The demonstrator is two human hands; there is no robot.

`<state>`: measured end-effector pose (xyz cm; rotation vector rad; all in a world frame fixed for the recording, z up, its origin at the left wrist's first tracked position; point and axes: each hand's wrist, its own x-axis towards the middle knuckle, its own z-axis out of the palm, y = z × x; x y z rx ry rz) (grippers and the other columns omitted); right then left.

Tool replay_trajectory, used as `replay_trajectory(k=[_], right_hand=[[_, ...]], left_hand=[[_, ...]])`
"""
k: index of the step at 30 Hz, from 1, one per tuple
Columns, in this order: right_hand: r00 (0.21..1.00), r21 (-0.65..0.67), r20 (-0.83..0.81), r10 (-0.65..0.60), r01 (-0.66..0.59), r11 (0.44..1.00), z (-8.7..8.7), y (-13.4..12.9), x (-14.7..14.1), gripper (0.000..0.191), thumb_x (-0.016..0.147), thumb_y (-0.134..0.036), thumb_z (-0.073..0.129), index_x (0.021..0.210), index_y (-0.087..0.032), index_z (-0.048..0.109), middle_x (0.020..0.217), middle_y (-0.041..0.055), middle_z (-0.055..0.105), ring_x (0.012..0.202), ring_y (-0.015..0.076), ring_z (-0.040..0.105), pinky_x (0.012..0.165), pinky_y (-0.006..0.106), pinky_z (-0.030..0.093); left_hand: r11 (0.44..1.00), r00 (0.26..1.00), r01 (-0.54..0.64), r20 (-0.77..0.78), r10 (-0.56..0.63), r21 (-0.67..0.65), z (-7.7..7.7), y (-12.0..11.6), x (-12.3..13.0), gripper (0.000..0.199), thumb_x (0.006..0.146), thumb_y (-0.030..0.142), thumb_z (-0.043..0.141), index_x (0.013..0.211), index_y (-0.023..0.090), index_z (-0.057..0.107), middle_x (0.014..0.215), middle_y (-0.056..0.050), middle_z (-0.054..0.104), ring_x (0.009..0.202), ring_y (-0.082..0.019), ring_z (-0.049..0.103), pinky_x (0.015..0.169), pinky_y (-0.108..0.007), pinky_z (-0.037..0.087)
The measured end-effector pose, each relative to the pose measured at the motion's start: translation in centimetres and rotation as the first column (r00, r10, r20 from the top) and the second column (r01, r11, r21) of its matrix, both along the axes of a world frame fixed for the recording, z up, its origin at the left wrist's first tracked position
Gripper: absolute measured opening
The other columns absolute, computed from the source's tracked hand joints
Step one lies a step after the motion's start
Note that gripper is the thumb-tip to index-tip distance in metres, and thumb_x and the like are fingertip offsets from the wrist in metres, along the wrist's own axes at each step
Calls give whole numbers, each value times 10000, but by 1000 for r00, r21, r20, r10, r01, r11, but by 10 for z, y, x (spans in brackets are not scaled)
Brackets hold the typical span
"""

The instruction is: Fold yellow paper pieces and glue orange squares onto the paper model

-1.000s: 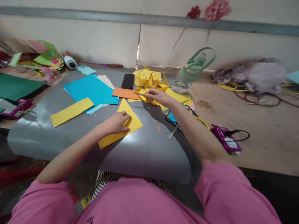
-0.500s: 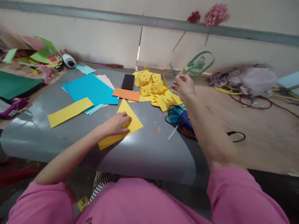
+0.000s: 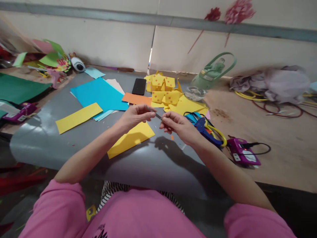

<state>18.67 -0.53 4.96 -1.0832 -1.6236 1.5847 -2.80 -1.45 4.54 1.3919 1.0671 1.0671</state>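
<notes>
Above the table, my left hand (image 3: 140,115) and my right hand (image 3: 176,125) come together at a slim, dark, pen-like tool (image 3: 158,115). Each hand pinches one end of it, and the fingers cover most of its length, so its exact kind is unclear. Below my left hand lies a folded sheet of yellow paper (image 3: 131,141), its upper part hidden by that hand. My right hand casts a shadow on the grey tabletop (image 3: 148,165).
To the left are a yellow paper strip (image 3: 79,118) and blue sheets (image 3: 99,94). Behind my hands lie an orange strip (image 3: 136,98), a phone (image 3: 139,86) and dotted yellow paper shapes (image 3: 162,82). At right are a green-topped bottle (image 3: 206,79), a blue glue gun (image 3: 206,132) and a purple power strip (image 3: 241,152).
My right hand has come back from the far right with the slim tool. My left hand has lifted off the yellow paper and now grips the tool's other end.
</notes>
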Motion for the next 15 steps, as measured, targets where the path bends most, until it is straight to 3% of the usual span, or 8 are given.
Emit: replay_trajectory(k=[2,5,8,10,15], right_hand=[[997,74,66,32,-37,997,-2,-3,-3,395,811,-574,721,923,-223,576,728,-15,683,581,109,554,535,240,424],[980,195,189,62,-99,976,-4,-7,-5,302,900,-527,614,943,-230,574,705,-14,676,560,126,565,533,256,433],[946,382,321,-35,-96,919,-7,-11,-6,199,951,-445,547,954,-247,561,699,-11,688,562,147,595,560,273,437],[912,493,392,-122,-96,865,-10,-14,-7,181,969,-424,524,995,-251,567,719,3,706,581,165,617,585,288,439],[838,602,486,-249,-114,791,-15,-18,-8,231,994,-432,478,1053,-235,582,752,39,725,591,195,628,604,308,416]], left_hand=[[1000,1000,2,20,-2,-10,-2,-2,3,325,760,450,756,911,165,722,843,-35,719,746,-125,624,695,-261,475],[1000,998,14,56,-13,-24,-5,-3,5,325,741,409,766,956,170,725,863,-37,743,793,-135,648,719,-265,478],[999,997,-13,71,17,-53,-7,-3,5,357,720,393,778,997,177,713,901,-39,757,846,-150,679,730,-269,479],[996,998,-35,56,40,-87,-8,-3,6,337,723,431,775,923,170,698,878,-45,755,846,-161,696,709,-266,477],[993,999,-39,-6,39,-109,-6,-4,9,356,755,499,746,810,157,667,809,-67,752,814,-175,713,660,-259,472]])
